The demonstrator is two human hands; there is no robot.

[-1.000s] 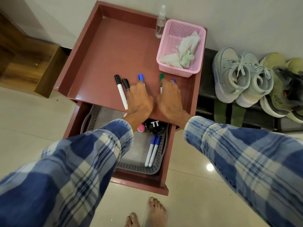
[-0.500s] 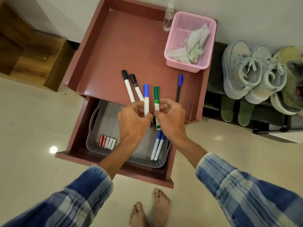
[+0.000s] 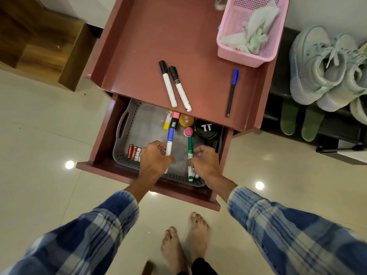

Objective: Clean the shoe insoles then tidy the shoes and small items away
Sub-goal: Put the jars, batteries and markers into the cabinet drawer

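My left hand (image 3: 154, 160) grips a blue-capped marker (image 3: 170, 143) over the grey tray (image 3: 127, 124) in the open drawer (image 3: 103, 133). My right hand (image 3: 205, 161) grips a green-capped marker (image 3: 190, 147) over the tray's right side, above more markers lying there. Two black-capped markers (image 3: 174, 84) and a blue pen (image 3: 232, 92) lie on the red cabinet top (image 3: 151, 36). Pale sneakers (image 3: 321, 64) stand on the dark rack at the right, with green insoles (image 3: 301, 120) below them.
A pink basket (image 3: 224, 46) of crumpled wipes sits at the top's back right. In the tray lie batteries (image 3: 134, 151), a black round tin (image 3: 207, 129), a yellow tin and a pink cap. A wooden step (image 3: 39, 44) is at the far left. Bare feet (image 3: 184, 245) stand below the drawer.
Both hands have come down from the cabinet top's front edge into the drawer, each carrying its marker, and have moved apart. The view has shifted closer.
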